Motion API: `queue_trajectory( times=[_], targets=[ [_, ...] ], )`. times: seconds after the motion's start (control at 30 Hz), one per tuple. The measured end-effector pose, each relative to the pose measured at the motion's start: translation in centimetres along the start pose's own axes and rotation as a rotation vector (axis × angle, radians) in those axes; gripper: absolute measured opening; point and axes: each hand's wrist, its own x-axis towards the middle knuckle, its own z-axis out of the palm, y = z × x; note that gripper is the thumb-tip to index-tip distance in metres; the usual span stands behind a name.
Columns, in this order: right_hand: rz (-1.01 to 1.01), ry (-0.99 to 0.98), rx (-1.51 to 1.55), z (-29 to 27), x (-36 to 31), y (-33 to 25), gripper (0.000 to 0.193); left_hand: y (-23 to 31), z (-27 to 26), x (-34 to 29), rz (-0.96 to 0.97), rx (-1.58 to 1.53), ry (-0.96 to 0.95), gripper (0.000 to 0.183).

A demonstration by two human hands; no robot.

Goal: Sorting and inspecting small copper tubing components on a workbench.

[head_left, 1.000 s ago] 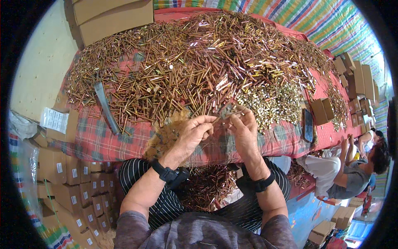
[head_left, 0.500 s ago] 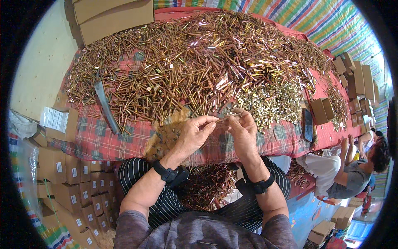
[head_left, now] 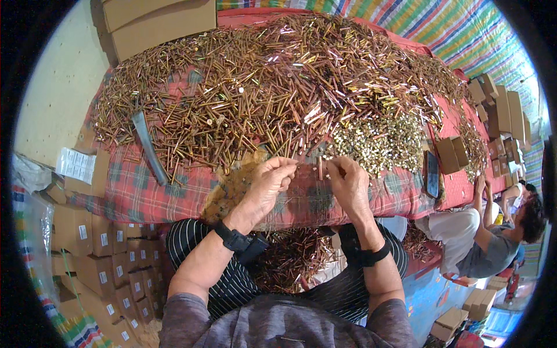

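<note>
My left hand point(head_left: 268, 184) is closed in a pinch above the table's front edge; what its fingertips hold is too small to make out. Across a short gap, my right hand point(head_left: 350, 182) also has thumb and fingers pressed together. A short copper-coloured metal rod point(head_left: 320, 168) lines up lengthwise just left of the right fingertips; whether they grip it I cannot tell. Beyond both hands spreads a big heap of thin copper and gold metal rods point(head_left: 249, 110). Small shiny gold metal pieces, nut-like point(head_left: 377, 145), form a pile beyond my right hand.
A plaid cloth point(head_left: 191, 194) covers the table. A curved grey strip point(head_left: 148, 148) lies left, a dark phone-like slab point(head_left: 431, 174) right, beside an open carton point(head_left: 451, 153). Stacked cartons point(head_left: 104, 261) stand lower left. More rods point(head_left: 290, 264) lie between my knees. Another person point(head_left: 493, 243) sits at right.
My hands have drawn apart; before, their fingertips met around a thin rod. A short rod now shows upright beside my right fingertips. The other person's arms have shifted.
</note>
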Motion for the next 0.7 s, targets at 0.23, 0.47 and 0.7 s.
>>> queue_trajectory(
  times=[0.23,0.47,0.7],
  targets=[
    [-0.359,-0.017,-0.558,2.5,-0.5,0.8,0.010,-0.3,-0.2,0.3,0.050,0.001,0.049,0.009],
    [-0.335,0.046,-0.450,2.7,0.0,-0.3,0.008,0.3,-0.2,0.0,0.073,0.086,0.092,0.010],
    [0.217,-0.210,0.743,1.7,-0.5,-2.3,0.007,0.7,0.2,-0.3,0.010,0.028,0.039,0.006]
  ],
)
